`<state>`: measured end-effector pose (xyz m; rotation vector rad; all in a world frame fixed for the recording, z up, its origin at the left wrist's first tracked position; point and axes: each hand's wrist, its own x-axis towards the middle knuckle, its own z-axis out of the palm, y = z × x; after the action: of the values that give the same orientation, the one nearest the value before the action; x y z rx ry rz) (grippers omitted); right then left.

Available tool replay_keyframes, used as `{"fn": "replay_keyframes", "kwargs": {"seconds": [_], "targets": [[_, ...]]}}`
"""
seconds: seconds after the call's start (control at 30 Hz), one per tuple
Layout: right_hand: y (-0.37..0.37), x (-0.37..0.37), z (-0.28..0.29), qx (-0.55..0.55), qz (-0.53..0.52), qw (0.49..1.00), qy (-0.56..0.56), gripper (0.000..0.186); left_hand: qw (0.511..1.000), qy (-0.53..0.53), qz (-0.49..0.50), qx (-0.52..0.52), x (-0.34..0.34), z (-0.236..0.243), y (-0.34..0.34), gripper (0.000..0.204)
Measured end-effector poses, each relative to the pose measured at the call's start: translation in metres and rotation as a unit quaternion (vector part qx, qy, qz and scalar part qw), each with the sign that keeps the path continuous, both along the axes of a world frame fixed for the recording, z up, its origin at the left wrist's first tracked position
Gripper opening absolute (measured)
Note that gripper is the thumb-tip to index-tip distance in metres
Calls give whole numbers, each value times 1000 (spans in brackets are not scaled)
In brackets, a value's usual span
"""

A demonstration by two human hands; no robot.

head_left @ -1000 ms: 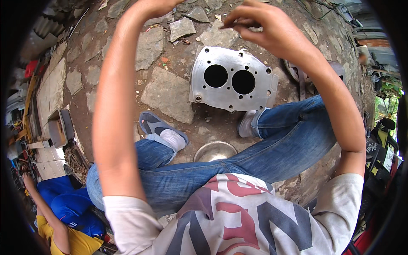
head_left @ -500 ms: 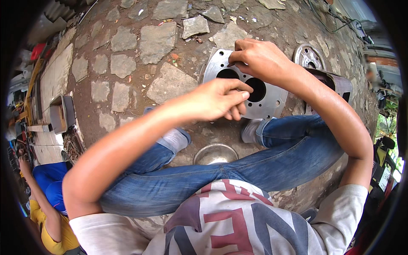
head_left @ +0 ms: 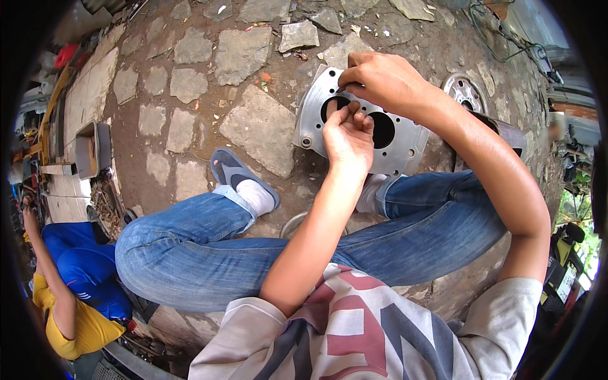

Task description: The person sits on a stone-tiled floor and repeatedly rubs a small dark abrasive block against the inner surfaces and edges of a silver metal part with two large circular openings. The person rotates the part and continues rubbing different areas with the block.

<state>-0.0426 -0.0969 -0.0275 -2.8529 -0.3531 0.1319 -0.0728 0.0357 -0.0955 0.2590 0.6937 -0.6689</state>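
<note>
A grey metal cylinder block (head_left: 405,162) with two large round bores and several small holes lies in front of me on the stones. My left hand (head_left: 349,138) is over its near side, palm turned up. One finger reaches into the left bore (head_left: 325,111), while the others curl loosely; I see nothing in that hand. At the block's far edge, my right hand (head_left: 383,79) has its fingers bent, with thumb and fingertips close together by the small holes. Whatever may be between those fingertips is hidden.
Right of the block lie a round metal plate with holes (head_left: 465,92) and a dark metal housing (head_left: 506,134). My left forearm partly covers a metal bowl (head_left: 292,223). A grey tub (head_left: 93,151) stands at the left, near a person in yellow and blue (head_left: 88,326).
My left hand has swung round from pointing rightward near the right bore to reaching forward, palm up, into the left bore. My right hand stays at the block's far edge.
</note>
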Motion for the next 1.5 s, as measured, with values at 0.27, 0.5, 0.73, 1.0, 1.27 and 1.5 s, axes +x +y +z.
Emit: {"fn": "replay_keyframes", "kwargs": {"seconds": [0.27,0.5,0.73,1.0,1.27,1.5], "targets": [[7,4,-3,-38,-7,999,7,19,999,26,22,-32,4,-12,-14,23],[20,9,3,-93,4,994,65,25,998,33,32,-39,6,-12,-13,26],[30,15,3,-145,43,988,41,22,995,19,48,-90,4,-12,-9,33],[43,23,2,-172,31,981,78,16,991,13,90,-96,0,-12,-15,30],[53,27,4,-253,161,953,39,18,995,-5,83,-46,-1,-11,-16,29],[39,33,-3,-145,33,982,114,13,993,12,91,-67,2,-3,-14,8]]}}
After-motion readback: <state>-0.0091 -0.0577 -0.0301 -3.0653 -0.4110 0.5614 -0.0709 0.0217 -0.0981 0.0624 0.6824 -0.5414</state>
